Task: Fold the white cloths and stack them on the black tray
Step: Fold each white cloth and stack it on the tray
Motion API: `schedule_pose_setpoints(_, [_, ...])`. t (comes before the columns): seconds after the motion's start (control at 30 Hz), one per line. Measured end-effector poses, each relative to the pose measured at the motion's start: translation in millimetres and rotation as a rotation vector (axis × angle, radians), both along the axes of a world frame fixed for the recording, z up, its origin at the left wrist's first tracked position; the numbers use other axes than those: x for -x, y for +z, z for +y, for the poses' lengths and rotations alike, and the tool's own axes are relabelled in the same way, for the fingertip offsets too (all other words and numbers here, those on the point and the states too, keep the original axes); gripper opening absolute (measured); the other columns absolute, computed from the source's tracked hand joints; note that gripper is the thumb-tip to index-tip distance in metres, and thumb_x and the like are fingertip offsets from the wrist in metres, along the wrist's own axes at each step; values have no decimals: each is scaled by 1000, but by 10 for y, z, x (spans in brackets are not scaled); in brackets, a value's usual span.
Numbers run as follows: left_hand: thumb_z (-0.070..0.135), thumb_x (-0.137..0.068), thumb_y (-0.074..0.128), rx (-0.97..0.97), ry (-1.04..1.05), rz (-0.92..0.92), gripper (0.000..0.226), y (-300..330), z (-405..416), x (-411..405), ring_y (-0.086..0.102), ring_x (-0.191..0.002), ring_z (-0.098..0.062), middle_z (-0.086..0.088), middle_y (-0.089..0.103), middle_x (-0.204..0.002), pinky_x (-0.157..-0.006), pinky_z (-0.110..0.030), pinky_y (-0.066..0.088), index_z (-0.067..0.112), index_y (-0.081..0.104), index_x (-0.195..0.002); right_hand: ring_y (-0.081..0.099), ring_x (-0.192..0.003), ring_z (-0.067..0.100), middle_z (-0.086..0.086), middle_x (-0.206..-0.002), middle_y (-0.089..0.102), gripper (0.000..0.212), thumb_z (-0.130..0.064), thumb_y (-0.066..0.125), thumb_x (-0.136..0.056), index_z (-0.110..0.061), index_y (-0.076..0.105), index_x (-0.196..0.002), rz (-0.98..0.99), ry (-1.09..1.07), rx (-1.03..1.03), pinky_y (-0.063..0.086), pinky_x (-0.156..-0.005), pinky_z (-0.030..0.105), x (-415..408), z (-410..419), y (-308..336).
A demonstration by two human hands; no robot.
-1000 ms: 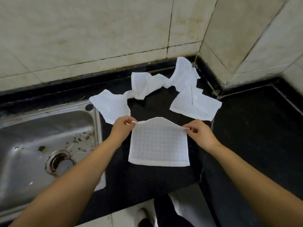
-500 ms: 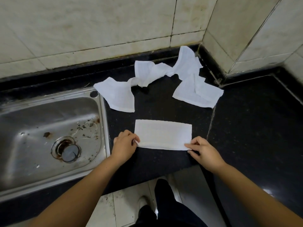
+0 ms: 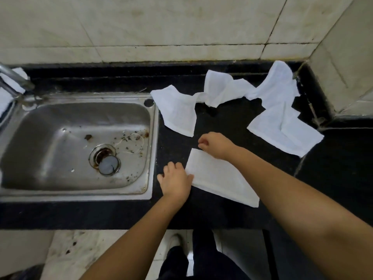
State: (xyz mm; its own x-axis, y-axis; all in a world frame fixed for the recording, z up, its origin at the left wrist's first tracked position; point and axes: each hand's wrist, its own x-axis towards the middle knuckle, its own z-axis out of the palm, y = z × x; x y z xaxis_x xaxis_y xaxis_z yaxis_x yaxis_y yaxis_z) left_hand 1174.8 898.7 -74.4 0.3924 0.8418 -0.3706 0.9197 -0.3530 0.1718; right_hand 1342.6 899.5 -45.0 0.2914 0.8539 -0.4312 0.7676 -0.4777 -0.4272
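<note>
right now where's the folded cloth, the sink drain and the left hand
folded cloth [image 3: 220, 178], head view, middle of its top layer
sink drain [image 3: 106, 161], head view, on the round strainer
left hand [image 3: 175, 179], head view, back of the hand

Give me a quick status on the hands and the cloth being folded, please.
Left hand pinching folded cloth at its near-left corner; right hand at its far corner. Unfolded cloths behind. No tray in view.
</note>
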Motion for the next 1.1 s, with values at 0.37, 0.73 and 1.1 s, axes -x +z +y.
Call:
schedule_pose_setpoints(0.37, [19, -91, 54, 85, 99, -481, 18, 259, -42, 118, 51, -90, -11, 10, 53, -87, -93, -33, 34, 22, 49, -108, 58, -92, 12, -3, -99, 61, 6, -14, 58, -89, -19, 60, -92, 246, -3, -46, 47, -80, 23, -83, -35, 101])
schedule_pose_setpoints(0.73, [14, -89, 57, 150, -533, -655, 17, 290, -719, -414, 53, -100, -15, 1, 57, -107, -92, -29, 39, 16, 60, -106, 56, -83, 9, -3, -94, 57, 13, -14, 63, -86, -24, 61, -79, 291, -324, -137, 42, -72, 16, -630, -1403, 155])
schedule_pose_setpoints(1.1, [16, -89, 56, 209, -987, -474, 38, -25, -923, -582, 51, -107, -26, -10, 56, -118, -90, -37, 43, 12, 55, -127, 55, -91, 15, 3, -102, 53, 30, 4, 45, -90, -13, 68, -99, 118, -496, -202, 41, -84, 19, -529, -1747, -117])
